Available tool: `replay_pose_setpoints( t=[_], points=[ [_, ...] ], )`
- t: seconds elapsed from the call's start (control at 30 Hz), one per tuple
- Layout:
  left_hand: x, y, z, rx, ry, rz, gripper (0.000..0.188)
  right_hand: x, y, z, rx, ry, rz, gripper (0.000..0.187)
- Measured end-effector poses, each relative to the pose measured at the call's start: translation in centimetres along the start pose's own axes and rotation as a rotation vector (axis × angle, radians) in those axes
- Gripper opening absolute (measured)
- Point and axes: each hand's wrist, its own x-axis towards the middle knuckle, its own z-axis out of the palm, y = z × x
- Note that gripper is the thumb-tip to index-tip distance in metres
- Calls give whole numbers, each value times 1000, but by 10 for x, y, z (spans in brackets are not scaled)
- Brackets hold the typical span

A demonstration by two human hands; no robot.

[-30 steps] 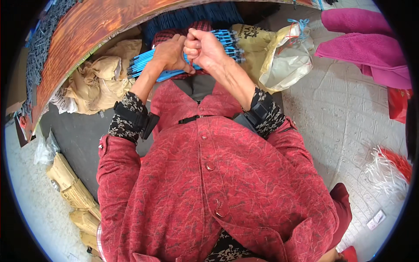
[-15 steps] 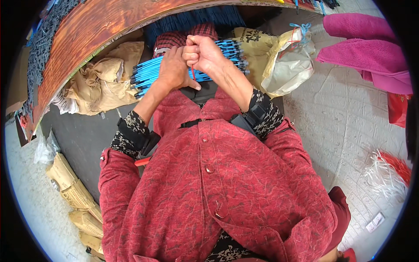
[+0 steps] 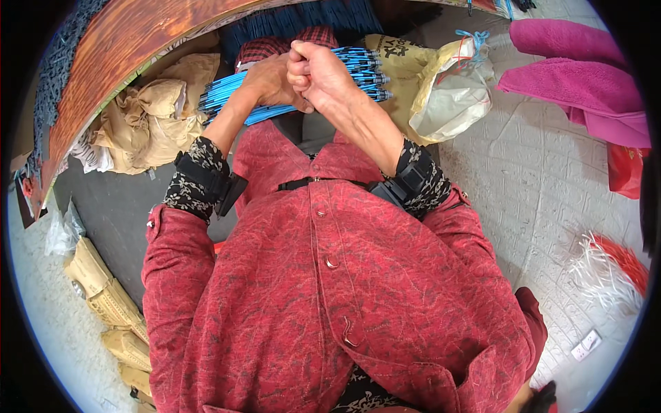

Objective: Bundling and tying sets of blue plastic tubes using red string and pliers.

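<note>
A bundle of thin blue pen-like sticks [image 3: 224, 88] with dark ends lies crosswise over my lap, and its right end shows clear tips. My left hand [image 3: 268, 81] is bent over the middle of the bundle, fingers curled in and partly covered by the other hand. Pressed against it, my right hand [image 3: 320, 74] is closed in a fist above the sticks. Whatever the two hands grip between them is hidden.
Ahead curves a wooden tabletop [image 3: 138, 41] with dark pieces [image 3: 58, 82] piled at its left. Crumpled brown paper [image 3: 148, 127] lies left of the bundle, a pale yellow sack [image 3: 447, 100] right. Magenta towels [image 3: 564, 86] hang far right, near red and white strands [image 3: 606, 272].
My hands have come closer together, and the left thumb has drawn in. The red strand that hung between them is out of sight. The view has shifted slightly.
</note>
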Motion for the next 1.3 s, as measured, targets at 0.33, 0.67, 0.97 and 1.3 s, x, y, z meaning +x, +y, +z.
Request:
replay_pose_setpoints(
  t=[0.33, 0.67, 0.97, 1.3],
  points=[
    [7, -9, -13, 32, -86, 66, 83, 59, -38, 1, 158, -3, 320, 27],
    [21, -28, -15, -132, -126, 135, 84, 108, -45, -36, -139, -269, 46, 21],
    [15, -19, -22, -161, -142, 98, 93, 54, -72, -62, -782, -251, -240, 53],
    [9, -8, -29, -129, -118, 106, 102, -6, -82, -82, -1342, -97, -375, 16]
  ],
)
